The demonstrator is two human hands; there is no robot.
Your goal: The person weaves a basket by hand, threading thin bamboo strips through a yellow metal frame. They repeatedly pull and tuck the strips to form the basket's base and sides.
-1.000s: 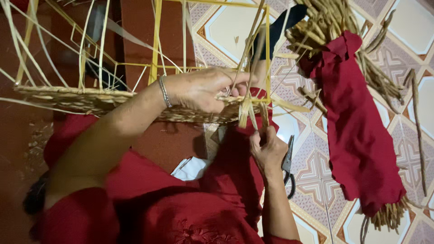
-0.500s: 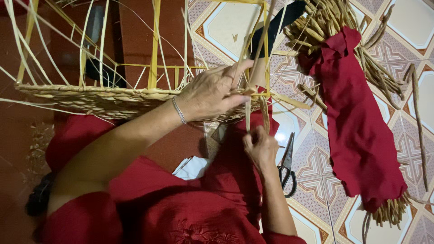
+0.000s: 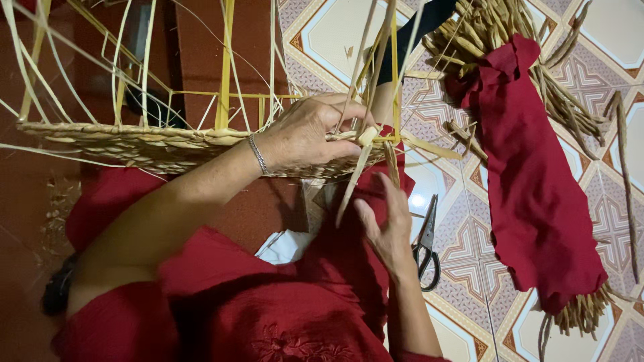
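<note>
Over the lap, the left hand (image 3: pixel 305 137) clamps the basket (image 3: pixel 154 144) rim; the right hand (image 3: pixel 386 224), fingers apart, touches a loose strip (image 3: pixel 352 181) beside scissors (image 3: pixel 426 245).

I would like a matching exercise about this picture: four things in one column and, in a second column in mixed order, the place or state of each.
Things:
1. left hand
2. right hand
3. scissors
4. red cloth

Places or states:
A. wrapped around a bundle of dry stalks on the tiled floor
B. lying on the tiled floor, beside the right wrist
C. gripping the woven rim of the unfinished basket
D. below the basket rim, fingers at the loose hanging strips

Pairs: 1-C, 2-D, 3-B, 4-A
</note>
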